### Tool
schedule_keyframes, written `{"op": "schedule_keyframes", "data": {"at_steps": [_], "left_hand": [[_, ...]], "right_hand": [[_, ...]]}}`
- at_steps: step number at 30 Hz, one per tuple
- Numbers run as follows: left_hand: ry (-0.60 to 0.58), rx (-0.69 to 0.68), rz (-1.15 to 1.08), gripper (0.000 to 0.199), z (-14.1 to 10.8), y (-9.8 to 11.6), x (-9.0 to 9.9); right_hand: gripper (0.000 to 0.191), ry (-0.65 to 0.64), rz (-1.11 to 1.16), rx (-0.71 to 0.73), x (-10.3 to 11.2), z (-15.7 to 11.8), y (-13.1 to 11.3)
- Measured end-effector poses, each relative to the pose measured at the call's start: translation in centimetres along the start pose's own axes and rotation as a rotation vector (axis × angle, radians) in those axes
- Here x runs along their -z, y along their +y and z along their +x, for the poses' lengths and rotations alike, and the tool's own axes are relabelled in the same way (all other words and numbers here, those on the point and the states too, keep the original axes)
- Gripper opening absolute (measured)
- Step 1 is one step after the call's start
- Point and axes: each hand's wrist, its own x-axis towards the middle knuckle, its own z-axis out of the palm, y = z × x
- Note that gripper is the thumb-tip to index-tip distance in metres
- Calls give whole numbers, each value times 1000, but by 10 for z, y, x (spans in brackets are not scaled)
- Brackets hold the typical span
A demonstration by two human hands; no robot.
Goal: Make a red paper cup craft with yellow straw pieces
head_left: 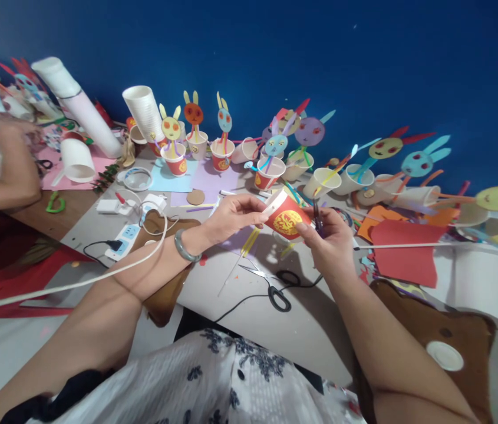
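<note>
A red paper cup (284,217) with a yellow round print is held tilted above the table, its white rim toward the left. My left hand (237,219) pinches the rim side between thumb and fingers. On the cup's other side, my right hand (330,232) grips it with the thumb on the red surface. A dark, thin tool (317,218) also sits among the right fingers; what it is cannot be made out clearly. Below the cup, open scissors (277,291) with black handles lie on the grey table (240,306).
Paper cups with rabbit-faced figures (223,150) stand along the blue wall. A power strip (127,238) with cables sits at left. Red paper (403,253) lies at right. A white cable (76,287) crosses over my left forearm. Another person's arm (5,171) is at far left.
</note>
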Motion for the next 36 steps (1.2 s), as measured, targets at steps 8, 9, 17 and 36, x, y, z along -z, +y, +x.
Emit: {"op": "schedule_keyframes", "data": {"at_steps": [8, 9, 17, 36], "left_hand": [[1, -79, 233, 41, -1, 1, 2], [-5, -90, 257, 41, -2, 0, 1], [0, -158, 408, 47, -6, -5, -5], [-69, -192, 517, 39, -11, -3, -11]], "right_hand": [[41, -111, -499, 282, 25, -9, -33], [41, -185, -532, 292, 26, -11, -38], [42, -339, -766, 377, 16, -19, -47], [48, -303, -957, 418, 11, -27, -41]]}}
